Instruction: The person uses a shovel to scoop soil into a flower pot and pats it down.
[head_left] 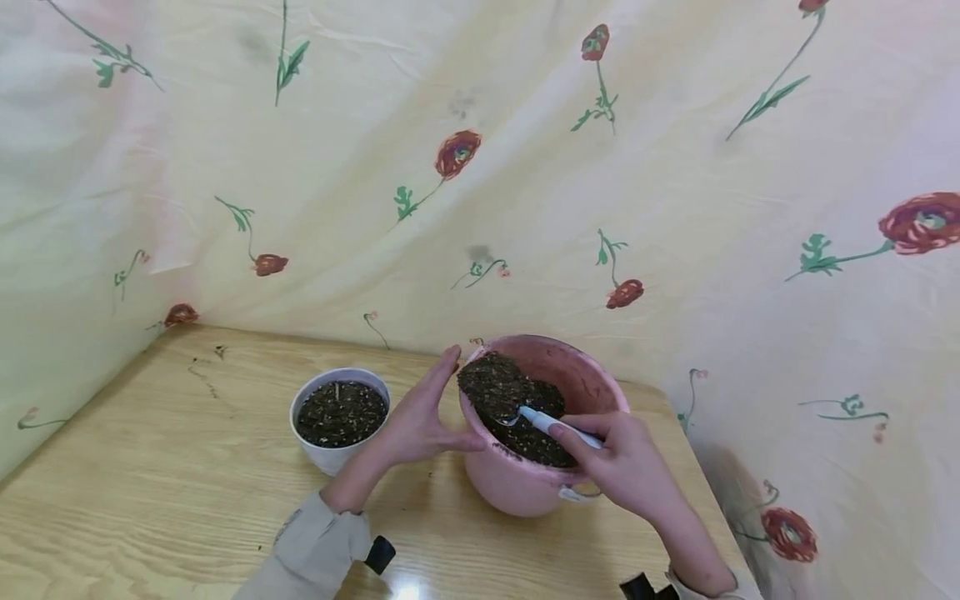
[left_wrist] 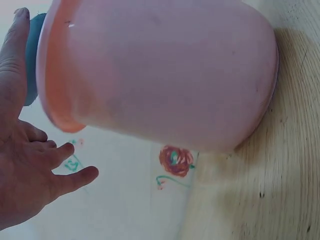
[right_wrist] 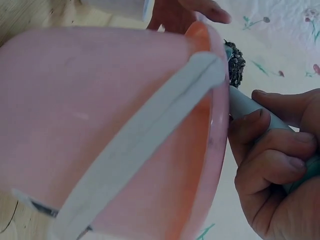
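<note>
My right hand (head_left: pixel 618 462) grips the pale blue handle of a garden trowel (head_left: pixel 551 422), its fingers curled round it in the right wrist view. Dark soil (head_left: pixel 491 385) is heaped on the trowel's blade, which sits at the left rim of a pink bucket (head_left: pixel 517 492). More soil (head_left: pixel 551 450) lies inside the bucket. My left hand (head_left: pixel 420 425) is spread beside the bucket's left rim, its thumb at the rim; whether it touches is unclear. In the left wrist view, the blade's blue-grey underside (left_wrist: pixel 32 60) shows next to my left hand (left_wrist: pixel 30 170).
A white pot (head_left: pixel 330 458) filled with soil stands left of the bucket, close to my left forearm. The bucket's white carrying handle (right_wrist: pixel 135 145) hangs down its near side. Flowered cloth (head_left: pixel 525 208) walls the wooden table (head_left: pixel 187 483) behind and at the sides.
</note>
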